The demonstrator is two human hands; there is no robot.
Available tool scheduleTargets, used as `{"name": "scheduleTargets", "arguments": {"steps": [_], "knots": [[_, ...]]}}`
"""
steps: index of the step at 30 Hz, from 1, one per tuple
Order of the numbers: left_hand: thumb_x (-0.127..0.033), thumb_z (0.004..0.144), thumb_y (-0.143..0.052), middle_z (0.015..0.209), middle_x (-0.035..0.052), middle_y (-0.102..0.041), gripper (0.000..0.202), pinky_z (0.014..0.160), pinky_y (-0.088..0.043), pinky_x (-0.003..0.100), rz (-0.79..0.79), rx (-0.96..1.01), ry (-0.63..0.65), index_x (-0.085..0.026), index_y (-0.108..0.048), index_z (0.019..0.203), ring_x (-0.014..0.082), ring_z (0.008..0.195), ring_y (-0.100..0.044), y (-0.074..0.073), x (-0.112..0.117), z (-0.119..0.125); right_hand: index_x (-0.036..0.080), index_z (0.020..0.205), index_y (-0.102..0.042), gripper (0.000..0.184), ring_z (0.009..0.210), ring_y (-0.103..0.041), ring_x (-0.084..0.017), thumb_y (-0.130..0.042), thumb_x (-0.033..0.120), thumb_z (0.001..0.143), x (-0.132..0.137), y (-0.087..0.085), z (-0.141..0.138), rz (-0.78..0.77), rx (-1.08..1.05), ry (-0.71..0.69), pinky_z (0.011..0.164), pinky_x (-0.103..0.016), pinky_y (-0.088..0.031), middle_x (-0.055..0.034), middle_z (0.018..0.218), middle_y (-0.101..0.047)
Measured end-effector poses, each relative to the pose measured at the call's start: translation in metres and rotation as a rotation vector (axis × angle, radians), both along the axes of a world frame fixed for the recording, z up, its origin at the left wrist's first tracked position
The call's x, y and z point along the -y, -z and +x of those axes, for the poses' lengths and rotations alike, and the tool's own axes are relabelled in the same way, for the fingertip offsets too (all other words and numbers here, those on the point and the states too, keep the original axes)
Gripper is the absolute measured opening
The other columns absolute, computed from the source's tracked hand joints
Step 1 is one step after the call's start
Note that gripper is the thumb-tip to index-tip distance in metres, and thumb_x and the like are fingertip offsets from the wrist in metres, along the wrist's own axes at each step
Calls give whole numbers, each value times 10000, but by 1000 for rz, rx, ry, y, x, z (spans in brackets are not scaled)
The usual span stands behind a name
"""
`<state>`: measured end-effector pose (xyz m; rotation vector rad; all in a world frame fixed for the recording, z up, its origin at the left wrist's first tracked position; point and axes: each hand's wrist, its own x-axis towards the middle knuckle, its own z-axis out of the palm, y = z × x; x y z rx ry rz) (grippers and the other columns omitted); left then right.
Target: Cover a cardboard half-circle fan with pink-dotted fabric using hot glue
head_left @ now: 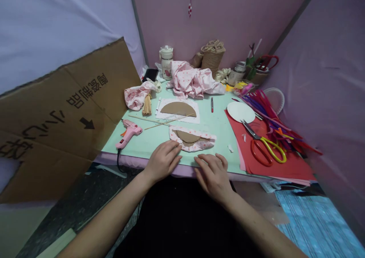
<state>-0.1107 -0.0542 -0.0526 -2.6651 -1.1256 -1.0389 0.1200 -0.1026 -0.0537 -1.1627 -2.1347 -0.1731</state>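
Note:
My left hand (163, 160) rests palm down on the near edge of the mint-green table (216, 127), fingers loosely together and holding nothing. My right hand (212, 173) lies flat beside it, fingers stretched out, also with nothing in it. Just beyond both hands lies a cardboard half-disc wrapped in pink-dotted white fabric (191, 138); my left fingertips almost touch its near edge. Behind it a bare cardboard half-disc (178, 108) lies on a white fabric piece, with thin wooden sticks (159, 122) crossing in front of it.
A pink glue gun (129, 133) lies at the left. Red paper (285, 163), scissors (266, 146), a white disc (240, 111) and pipe cleaners (270, 117) sit right. Crumpled pink fabric (191, 82), twine spools (212, 56) and jars stand behind. A large cardboard sheet (57, 117) leans left.

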Motion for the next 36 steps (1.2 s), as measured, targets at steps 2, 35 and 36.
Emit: {"name": "scheduleTargets", "arguments": {"steps": [2, 35, 36], "knots": [[-256, 964, -535, 1163, 145, -676, 304, 979, -539, 425, 19, -35, 7, -151, -643, 1227, 252, 1119, -618, 2, -4, 1, 213, 1359, -541, 416, 1166, -585, -252, -533, 241, 944, -2, 5, -9, -56, 79, -15, 1094, -464, -320, -108, 1238, -675], [-265, 988, -492, 1120, 112, -701, 279, 928, -528, 416, 42, -249, -12, -142, -662, 1172, 248, 1059, -625, -4, -4, 16, 155, 1291, -612, 353, 1165, -573, -252, -481, 272, 986, -23, 3, -29, -57, 232, 55, 1150, -450, -279, -116, 1238, -685], [-263, 986, -490, 1125, 112, -700, 281, 935, -525, 421, 37, -247, -18, -145, -659, 1178, 252, 1069, -621, -3, -2, 16, 161, 1287, -613, 348, 1163, -575, -253, -484, 270, 983, -22, 2, -29, -53, 228, 58, 1151, -452, -277, -114, 1235, -687]]}}
